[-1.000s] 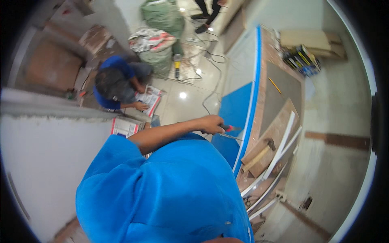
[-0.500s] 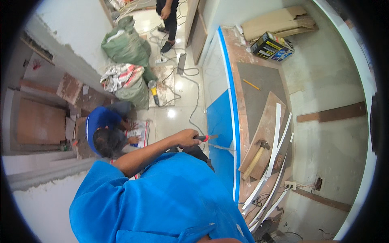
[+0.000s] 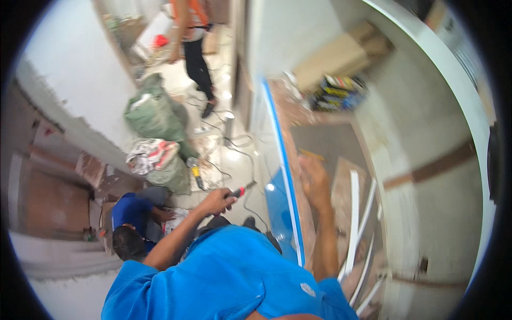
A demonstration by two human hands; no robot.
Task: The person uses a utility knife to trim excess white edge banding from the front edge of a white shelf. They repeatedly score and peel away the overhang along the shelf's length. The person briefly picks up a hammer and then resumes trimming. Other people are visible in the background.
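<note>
My left hand (image 3: 216, 202) is closed round a hand tool (image 3: 236, 193) with a red-and-black handle and a short metal blade. Blade first, it points right toward the blue-covered panel (image 3: 278, 210) below the counter, apart from it. Over the counter, my right hand (image 3: 316, 181) reaches out with its fingers loosely spread, blurred by motion. Just beyond those fingertips a yellow pencil (image 3: 311, 154) lies on a grey board (image 3: 333, 140); whether they touch is unclear. White strips (image 3: 354, 216) and a brown board (image 3: 341, 184) lie right of my right forearm.
A co-worker in blue (image 3: 130, 218) crouches at left; another person (image 3: 194, 58) stands farther back. Green sacks (image 3: 152, 114), a yellow power tool (image 3: 195, 172) and cables (image 3: 248, 152) are on the floor. Cardboard (image 3: 336, 58) and a dark box (image 3: 338, 93) occupy the counter's far end.
My left hand has drawn the tool away from the blue panel. My right hand has come into view over the counter near the pencil. The whole view has shifted.
</note>
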